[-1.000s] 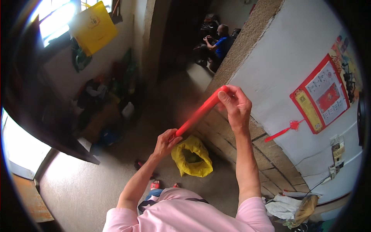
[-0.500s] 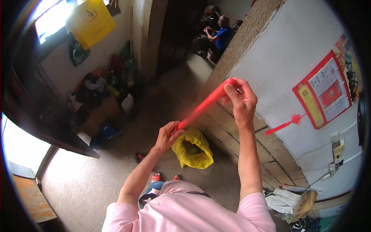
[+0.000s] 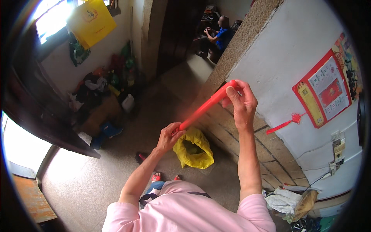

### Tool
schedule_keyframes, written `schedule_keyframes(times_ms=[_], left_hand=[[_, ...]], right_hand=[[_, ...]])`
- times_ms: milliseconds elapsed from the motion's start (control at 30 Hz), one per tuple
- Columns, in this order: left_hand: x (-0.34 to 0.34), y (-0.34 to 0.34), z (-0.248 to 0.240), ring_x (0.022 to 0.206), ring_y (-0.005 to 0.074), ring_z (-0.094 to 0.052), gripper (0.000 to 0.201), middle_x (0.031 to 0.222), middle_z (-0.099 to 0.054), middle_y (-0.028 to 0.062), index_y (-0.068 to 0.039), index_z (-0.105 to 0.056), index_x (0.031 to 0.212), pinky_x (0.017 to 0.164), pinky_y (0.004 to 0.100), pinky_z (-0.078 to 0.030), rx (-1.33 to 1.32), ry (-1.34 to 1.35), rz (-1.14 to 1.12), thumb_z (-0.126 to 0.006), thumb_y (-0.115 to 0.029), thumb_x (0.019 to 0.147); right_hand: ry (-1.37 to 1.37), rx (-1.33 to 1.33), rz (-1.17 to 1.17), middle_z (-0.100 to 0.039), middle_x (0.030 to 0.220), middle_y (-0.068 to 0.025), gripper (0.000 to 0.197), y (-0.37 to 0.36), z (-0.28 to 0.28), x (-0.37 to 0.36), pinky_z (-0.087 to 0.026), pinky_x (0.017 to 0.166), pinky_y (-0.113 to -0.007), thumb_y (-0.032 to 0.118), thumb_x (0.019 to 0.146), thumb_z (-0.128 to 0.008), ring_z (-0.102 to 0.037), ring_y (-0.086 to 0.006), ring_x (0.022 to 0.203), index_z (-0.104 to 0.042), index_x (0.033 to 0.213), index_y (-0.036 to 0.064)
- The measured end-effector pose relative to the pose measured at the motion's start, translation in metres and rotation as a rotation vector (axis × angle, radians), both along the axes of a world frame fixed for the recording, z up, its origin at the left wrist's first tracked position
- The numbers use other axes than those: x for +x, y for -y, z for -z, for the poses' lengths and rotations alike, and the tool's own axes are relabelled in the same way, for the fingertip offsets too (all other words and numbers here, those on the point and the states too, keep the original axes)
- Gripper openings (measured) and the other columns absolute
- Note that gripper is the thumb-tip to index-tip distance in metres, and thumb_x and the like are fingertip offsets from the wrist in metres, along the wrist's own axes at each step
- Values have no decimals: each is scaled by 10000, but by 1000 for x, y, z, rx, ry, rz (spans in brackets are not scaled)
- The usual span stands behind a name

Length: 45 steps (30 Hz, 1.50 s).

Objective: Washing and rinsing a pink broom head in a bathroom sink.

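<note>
Shifted slightly: 2 hands (image 3: 169, 137) (image 3: 244, 103) | holding: 1 red stick (image 3: 208, 104)

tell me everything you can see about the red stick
The stick is long, slim and red, smooth and slightly shiny, perhaps plastic. It looks thicker toward its upper-right end, which is rounded. It is held up off the floor, slanting across the view, its lower end in the left hand, its upper end in the right hand.
</note>
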<state>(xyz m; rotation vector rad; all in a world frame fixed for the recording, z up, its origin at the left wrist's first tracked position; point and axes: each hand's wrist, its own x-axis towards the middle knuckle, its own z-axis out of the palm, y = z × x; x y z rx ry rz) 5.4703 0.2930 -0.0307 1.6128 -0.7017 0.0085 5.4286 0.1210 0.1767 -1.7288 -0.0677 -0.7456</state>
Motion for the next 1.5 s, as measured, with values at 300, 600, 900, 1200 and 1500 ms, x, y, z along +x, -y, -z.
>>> schedule_keyframes(times_ms=[300,600,900,1200,1500], left_hand=[[-5,-2,-2,629,191,-501,277,731,-515,85,-24,-545,948,582,281,-413,-8,5,1,-640,-182,741],[-8,-12,8,643,208,-516,276,760,-536,98,-18,-544,961,592,284,-425,9,32,7,-636,-150,736],[56,-71,-8,705,88,-502,139,809,-534,31,-38,-512,961,625,219,-409,-99,-100,-220,-461,-123,863],[55,-194,-10,591,125,-486,91,688,-466,36,-48,-405,856,521,276,-442,-229,-41,-700,-390,-135,876],[30,-287,-99,468,104,-211,280,526,-206,-24,-138,-225,577,443,256,-230,-54,86,-1014,-339,-129,833]], right_hand=[[9,-8,1,-554,755,-34,261,-3,-1,-6,-424,464,-192,226,802,-602,-513,-77,543,-517,947,27],[-26,21,24,-541,757,-29,286,-11,5,-13,-422,470,-198,213,802,-604,-514,-84,549,-513,986,15],[-633,143,25,-520,651,3,222,63,109,-24,-416,444,-194,256,833,-540,-513,-62,513,-556,890,42],[-1415,510,242,-466,547,9,139,101,396,-152,-426,356,-259,225,794,-564,-496,-121,434,-486,815,112],[-1823,958,389,-166,1370,-166,991,59,570,-188,-304,910,-420,536,604,-676,-298,-279,1205,-163,1338,110]])
